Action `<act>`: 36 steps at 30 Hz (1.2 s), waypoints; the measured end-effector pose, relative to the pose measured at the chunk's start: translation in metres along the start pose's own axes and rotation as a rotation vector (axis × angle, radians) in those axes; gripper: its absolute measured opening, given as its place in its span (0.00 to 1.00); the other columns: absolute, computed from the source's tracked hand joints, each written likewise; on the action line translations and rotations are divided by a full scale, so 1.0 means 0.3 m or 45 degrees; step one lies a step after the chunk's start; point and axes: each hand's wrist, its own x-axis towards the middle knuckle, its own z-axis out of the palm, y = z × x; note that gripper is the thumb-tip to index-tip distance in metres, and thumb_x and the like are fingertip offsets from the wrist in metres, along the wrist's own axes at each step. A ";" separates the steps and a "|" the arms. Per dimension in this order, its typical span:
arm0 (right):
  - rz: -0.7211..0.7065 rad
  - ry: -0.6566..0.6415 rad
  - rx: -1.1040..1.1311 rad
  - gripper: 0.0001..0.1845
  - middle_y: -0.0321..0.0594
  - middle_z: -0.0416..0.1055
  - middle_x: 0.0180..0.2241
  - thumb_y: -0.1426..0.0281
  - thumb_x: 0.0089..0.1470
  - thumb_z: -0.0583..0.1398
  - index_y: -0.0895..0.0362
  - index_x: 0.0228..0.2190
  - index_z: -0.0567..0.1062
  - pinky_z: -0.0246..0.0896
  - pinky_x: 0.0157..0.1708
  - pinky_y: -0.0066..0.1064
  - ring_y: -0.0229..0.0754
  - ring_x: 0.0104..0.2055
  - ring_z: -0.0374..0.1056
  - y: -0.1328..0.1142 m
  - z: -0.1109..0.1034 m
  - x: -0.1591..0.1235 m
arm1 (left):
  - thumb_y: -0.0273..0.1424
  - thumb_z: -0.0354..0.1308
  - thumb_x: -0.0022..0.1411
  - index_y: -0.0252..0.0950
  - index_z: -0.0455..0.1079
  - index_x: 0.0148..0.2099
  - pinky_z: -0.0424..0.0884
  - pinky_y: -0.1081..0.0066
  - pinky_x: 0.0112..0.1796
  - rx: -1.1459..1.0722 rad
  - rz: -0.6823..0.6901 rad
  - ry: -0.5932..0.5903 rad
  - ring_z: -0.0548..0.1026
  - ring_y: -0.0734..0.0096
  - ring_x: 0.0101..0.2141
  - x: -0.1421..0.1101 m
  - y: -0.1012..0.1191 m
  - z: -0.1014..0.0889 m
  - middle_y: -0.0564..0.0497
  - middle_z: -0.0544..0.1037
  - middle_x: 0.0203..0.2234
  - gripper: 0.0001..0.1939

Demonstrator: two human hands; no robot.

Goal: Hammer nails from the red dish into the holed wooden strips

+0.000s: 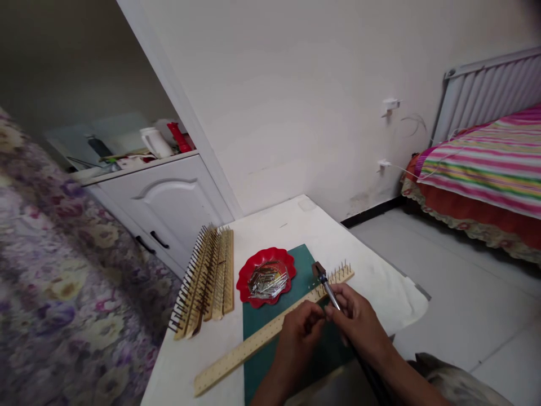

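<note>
My right hand (pixel 357 316) is closed around a slim metal-shafted tool (pixel 332 294) with a brown, block-like head and a dark rear part running down toward me. Beside it, my left hand (pixel 301 332) has its fingers curled into a pinch; anything between them is too small to make out. Both hands hover over a long wooden strip (pixel 249 347) with rows of small holes. Several thin metal pins stand upright at its far right end. The strip lies diagonally across a green mat (pixel 262 369). A red scalloped dish (pixel 246 282) beyond my left hand holds many loose metal pins.
Several wooden strips (pixel 228 276) full of upright pins stand side by side on the white table (pixel 270 225)'s left. A floral curtain (pixel 84 316) hangs at the left, before a white cabinet (pixel 169 197). A wall is behind the table; a bed (pixel 490 163) stands right.
</note>
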 end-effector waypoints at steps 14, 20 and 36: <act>0.016 -0.042 0.099 0.12 0.27 0.66 0.22 0.67 0.51 0.59 0.56 0.39 0.66 0.48 0.08 0.16 0.25 0.12 0.53 -0.009 -0.013 -0.004 | 0.26 0.54 0.57 0.35 0.69 0.31 0.62 0.76 0.31 0.029 0.126 0.024 0.69 0.74 0.28 -0.007 -0.004 -0.005 0.53 0.73 0.26 0.04; 0.004 0.023 -0.023 0.11 0.27 0.66 0.22 0.66 0.54 0.56 0.55 0.40 0.66 0.46 0.09 0.17 0.24 0.11 0.53 -0.025 -0.033 -0.009 | 0.33 0.53 0.58 0.35 0.68 0.32 0.61 0.77 0.27 -0.019 -0.011 0.270 0.68 0.74 0.25 0.047 -0.075 -0.015 0.54 0.71 0.23 0.07; 0.034 0.013 -0.041 0.10 0.26 0.66 0.22 0.69 0.53 0.55 0.55 0.40 0.66 0.48 0.09 0.17 0.24 0.10 0.52 -0.041 -0.049 -0.015 | 0.35 0.53 0.58 0.35 0.72 0.33 0.65 0.76 0.29 0.164 0.032 0.427 0.71 0.72 0.28 0.096 -0.137 0.034 0.52 0.75 0.25 0.09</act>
